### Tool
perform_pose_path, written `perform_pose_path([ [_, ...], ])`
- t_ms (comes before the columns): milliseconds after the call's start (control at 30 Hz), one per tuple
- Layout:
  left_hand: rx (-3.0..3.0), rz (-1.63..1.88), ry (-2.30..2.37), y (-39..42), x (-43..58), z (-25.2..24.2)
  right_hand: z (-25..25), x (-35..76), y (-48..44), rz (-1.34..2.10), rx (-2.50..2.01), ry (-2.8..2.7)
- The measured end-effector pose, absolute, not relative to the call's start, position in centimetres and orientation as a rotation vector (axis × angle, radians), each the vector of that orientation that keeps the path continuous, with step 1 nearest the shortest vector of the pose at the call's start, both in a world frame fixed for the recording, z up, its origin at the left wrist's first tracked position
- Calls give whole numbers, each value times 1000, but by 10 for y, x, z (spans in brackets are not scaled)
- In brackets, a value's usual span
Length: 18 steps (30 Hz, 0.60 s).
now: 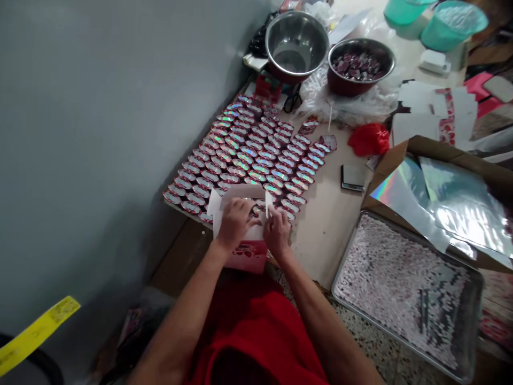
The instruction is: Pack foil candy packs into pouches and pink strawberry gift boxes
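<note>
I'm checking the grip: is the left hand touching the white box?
Touching. The head view shows the left hand pressed on top of the open white box, its fingers curled over the box's upper edge with no gap.
</note>
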<state>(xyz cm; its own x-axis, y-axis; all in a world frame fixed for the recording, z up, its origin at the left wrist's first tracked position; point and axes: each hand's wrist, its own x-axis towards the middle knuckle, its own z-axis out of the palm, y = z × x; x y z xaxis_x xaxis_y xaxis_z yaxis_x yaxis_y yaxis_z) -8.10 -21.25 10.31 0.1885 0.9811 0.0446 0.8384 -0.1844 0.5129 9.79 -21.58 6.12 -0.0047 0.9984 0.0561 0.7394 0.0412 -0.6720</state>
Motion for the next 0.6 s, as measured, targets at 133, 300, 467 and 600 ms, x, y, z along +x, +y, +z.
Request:
perform_pose_path([
  [133,1654,1191,2488,-279,-114,93,51,94,-214,596,-1664,-2104],
  [300,1281,1192,2196,-259,-122,64,55,104,-199,702,-1314,-2358],
  [467,1734,1093,2080,-238,-114,64,59,120,-176,837,-1284,-2169],
  [600,2133,877,1778,-238,-120,68,50,125,-156,545,-1648,-1881],
])
